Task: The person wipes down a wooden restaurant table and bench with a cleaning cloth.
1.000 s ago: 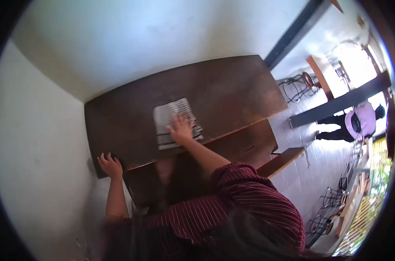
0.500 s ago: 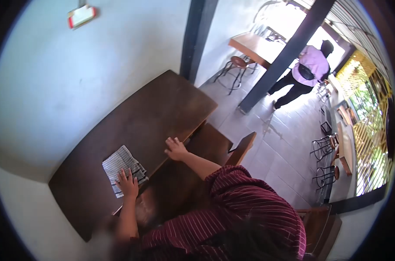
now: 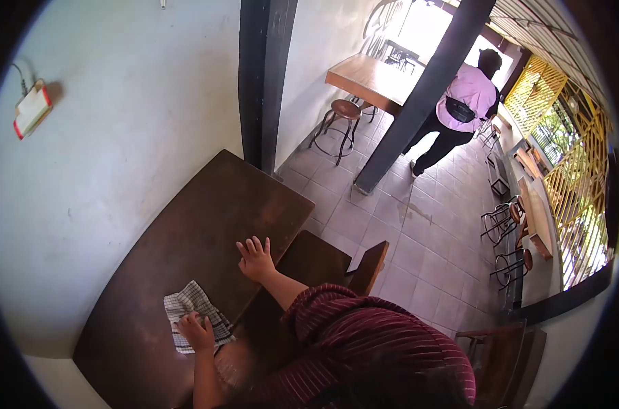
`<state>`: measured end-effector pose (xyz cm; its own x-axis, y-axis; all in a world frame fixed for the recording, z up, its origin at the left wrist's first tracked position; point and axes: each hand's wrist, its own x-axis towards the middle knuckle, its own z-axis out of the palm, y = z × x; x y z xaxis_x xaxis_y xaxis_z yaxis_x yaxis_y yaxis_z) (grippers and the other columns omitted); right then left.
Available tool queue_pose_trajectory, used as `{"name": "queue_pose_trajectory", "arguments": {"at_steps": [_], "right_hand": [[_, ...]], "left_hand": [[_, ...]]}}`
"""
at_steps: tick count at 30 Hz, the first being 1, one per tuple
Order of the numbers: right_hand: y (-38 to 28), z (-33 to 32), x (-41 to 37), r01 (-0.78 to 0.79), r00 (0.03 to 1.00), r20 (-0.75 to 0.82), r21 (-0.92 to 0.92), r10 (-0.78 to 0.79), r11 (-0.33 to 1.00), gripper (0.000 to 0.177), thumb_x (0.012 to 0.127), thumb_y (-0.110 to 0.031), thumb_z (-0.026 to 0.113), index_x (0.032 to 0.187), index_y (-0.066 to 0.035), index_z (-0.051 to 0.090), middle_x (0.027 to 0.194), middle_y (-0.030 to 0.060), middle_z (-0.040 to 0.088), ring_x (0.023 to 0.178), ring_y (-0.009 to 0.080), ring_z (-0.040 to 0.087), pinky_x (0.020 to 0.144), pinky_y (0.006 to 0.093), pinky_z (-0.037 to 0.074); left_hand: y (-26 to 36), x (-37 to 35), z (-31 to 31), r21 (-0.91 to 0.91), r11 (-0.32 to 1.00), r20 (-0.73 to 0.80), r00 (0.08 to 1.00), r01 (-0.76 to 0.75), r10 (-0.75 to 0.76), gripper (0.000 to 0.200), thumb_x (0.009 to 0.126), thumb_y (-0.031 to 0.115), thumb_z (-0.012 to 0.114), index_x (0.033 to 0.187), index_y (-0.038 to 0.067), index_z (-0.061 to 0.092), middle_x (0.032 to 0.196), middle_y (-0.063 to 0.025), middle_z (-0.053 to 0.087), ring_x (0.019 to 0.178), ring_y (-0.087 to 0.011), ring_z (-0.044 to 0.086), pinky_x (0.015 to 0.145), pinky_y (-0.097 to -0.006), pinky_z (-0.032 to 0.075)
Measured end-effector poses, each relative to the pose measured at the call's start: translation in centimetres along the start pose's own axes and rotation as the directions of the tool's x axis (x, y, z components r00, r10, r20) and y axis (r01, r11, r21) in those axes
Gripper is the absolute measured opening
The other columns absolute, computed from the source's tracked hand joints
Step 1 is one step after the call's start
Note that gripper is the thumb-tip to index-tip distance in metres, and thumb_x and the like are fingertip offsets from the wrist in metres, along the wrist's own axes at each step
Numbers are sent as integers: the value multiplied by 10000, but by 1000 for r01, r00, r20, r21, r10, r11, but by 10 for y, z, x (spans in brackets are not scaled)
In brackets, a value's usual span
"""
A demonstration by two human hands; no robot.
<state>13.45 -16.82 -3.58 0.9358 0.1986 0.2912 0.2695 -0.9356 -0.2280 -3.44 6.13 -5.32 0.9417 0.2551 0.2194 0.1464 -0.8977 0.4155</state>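
On the near edge of the dark wooden table [image 3: 200,218], a checked cloth [image 3: 185,307] is being pressed down under the left hand [image 3: 197,332]. The hand is being held palm down with the fingers loosely bent over the cloth; it is not shown whether a fold is being pinched. Half a second earlier the cloth was lying flatter and more squarely spread; it is now being seen bunched and creased beneath the palm. A full second earlier it was being covered by the right hand, with the left at the table's edge.

The right hand [image 3: 255,258] is being rested flat on the table's edge, fingers spread, nothing held, apart from the cloth. It is being placed slightly further onto the top than half a second ago.

Beside the table a wooden bench [image 3: 323,255] is being seen, with a pale wall [image 3: 118,136] behind. Beyond a black post [image 3: 263,75], a stool [image 3: 343,112] is standing by a second table [image 3: 367,76]. Another person [image 3: 463,102] is being seen on the tiled floor, further off than before.
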Motion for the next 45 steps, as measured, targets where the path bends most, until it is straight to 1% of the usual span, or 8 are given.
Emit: {"name": "queue_pose_trajectory", "arguments": {"at_steps": [6, 19, 21, 27, 31, 35, 38, 45], "right_hand": [[1, -7, 4, 31, 999, -21, 98, -29, 995, 534, 768, -311, 527, 1257, -128, 410, 1176, 107, 385, 1191, 296, 324, 1008, 582, 200], [1, -13, 6, 10, 997, 74, 89, -17, 996, 522, 793, -315, 515, 1275, -149, 401, 1202, 108, 369, 1217, 297, 296, 1029, 565, 170], [0, -14, 6, 8, 996, 88, 104, -17, 995, 523, 795, -315, 512, 1278, -151, 395, 1205, 107, 365, 1221, 298, 291, 1030, 564, 169], [-3, -16, 6, -7, 994, 111, 127, -7, 992, 532, 808, -316, 495, 1291, -127, 377, 1214, 108, 363, 1230, 298, 280, 1045, 549, 144], [-4, -14, 5, -13, 997, 82, 131, 3, 991, 531, 790, -314, 515, 1280, -147, 395, 1202, 100, 373, 1214, 296, 299, 1034, 557, 171], [-4, -13, 5, -6, 998, 63, 126, -2, 992, 530, 785, -316, 519, 1274, -146, 406, 1195, 101, 378, 1212, 295, 300, 1032, 559, 171], [-4, -13, 5, 0, 999, 47, 128, -7, 992, 530, 784, -317, 521, 1273, -145, 411, 1190, 102, 383, 1210, 297, 303, 1031, 560, 172], [-3, -11, 7, 0, 995, 99, 106, -11, 994, 522, 814, -330, 481, 1285, -126, 385, 1224, 110, 371, 1230, 311, 282, 1038, 566, 147]], "left_hand": [[26, 33, 3, 207, 976, 155, 987, -65, 33, 685, 750, 365, 592, 1334, 116, 334, 1419, -98, 261, 1333, -361, 149, 1010, -641, 71], [52, 72, -2, 209, 974, 269, 963, -83, 24, 675, 799, 418, 551, 1357, 119, 316, 1429, -86, 266, 1333, -315, 186, 1029, -600, 98], [-18, 45, 9, 192, 981, 77, 997, -17, 2, 637, 844, 428, 491, 1367, 115, 305, 1427, -81, 283, 1325, -315, 215, 1030, -582, 119], [-158, -28, -66, 545, 494, -210, 681, 678, -702, 586, 893, 479, 366, 1408, 244, 215, 1460, 13, 222, 1318, -265, 252, 964, -623, 211], [-173, -39, -51, 769, 222, -254, 605, 599, -754, 586, 894, 508, 332, 1413, 286, 174, 1474, 34, 171, 1321, -253, 246, 955, -632, 221], [-85, -10, -32, 648, 598, -15, 793, 471, -609, 594, 904, 451, 363, 1415, 208, 182, 1479, -8, 153, 1331, -271, 214, 981, -637, 170], [-31, -1, 2, 458, 873, 34, 978, 167, -205, 626, 878, 436, 409, 1401, 148, 220, 1470, -34, 179, 1335, -301, 194, 1018, -613, 82], [82, 40, 11, 214, 961, 341, 935, -178, 98, 687, 815, 498, 453, 1381, 149, 277, 1450, -50, 231, 1334, -308, 191, 1039, -597, 40]]}}
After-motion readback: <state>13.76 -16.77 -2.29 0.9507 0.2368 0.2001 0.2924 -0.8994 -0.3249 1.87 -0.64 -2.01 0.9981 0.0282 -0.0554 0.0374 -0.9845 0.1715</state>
